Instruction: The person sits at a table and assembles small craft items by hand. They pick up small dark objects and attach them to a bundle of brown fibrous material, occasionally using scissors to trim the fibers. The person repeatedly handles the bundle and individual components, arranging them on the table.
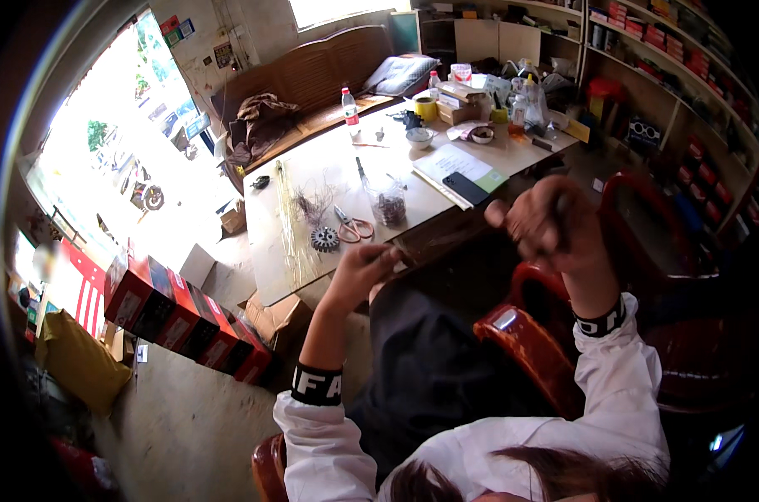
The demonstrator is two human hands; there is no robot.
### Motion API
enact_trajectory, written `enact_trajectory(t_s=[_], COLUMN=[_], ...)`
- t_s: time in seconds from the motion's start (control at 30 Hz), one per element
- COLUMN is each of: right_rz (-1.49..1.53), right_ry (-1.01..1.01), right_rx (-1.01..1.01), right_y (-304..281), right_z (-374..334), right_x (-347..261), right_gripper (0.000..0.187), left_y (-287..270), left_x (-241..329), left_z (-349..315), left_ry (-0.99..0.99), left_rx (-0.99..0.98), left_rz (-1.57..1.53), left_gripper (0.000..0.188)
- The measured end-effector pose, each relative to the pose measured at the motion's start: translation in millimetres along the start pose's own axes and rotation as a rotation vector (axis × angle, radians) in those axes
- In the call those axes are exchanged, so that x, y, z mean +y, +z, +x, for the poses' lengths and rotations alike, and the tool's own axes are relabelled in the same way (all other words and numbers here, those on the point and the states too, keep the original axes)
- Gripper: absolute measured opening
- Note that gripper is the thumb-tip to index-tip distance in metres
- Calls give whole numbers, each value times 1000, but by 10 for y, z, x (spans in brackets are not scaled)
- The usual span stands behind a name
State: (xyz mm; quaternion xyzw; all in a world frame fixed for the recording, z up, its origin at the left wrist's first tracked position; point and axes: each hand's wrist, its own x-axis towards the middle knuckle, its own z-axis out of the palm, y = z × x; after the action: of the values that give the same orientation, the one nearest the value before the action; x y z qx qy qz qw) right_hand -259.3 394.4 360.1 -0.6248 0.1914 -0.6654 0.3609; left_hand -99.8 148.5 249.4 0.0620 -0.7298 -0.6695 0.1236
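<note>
The left hand [364,272] and right hand [555,222] curl nearly closed, whether pinching anything cannot be told, while scissors [348,223], a black toothed ring [323,240] and a jar [389,209] sit near on the surface [317,167], seemingly for easy reach.

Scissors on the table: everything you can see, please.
The scissors lie on the pale table, between the toothed round part and the clear jar. Two reddish-orange loop handles face the person; short, metallic-looking blades point away and slightly left. Whether the blades are fully shut, or a loop touches the toothed part, I can't tell. The left hand is near, not touching.
</note>
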Motion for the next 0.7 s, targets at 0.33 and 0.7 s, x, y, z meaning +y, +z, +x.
enact_trajectory(t_s=[0.33, 0.7], right_rz=[-1087, -517], right_ry=[476, 569], right_rx=[-815, 306], right_y=[384, -445], right_z=[-405, -223], right_x=[1359, 2178], right_gripper=[25, 24], left_y=[72, 150], left_x=[170, 9], left_z=[347, -105], left_ry=[9, 235], left_rx=[249, 253], left_rz=[-168, -365], left_gripper=[36, 30])
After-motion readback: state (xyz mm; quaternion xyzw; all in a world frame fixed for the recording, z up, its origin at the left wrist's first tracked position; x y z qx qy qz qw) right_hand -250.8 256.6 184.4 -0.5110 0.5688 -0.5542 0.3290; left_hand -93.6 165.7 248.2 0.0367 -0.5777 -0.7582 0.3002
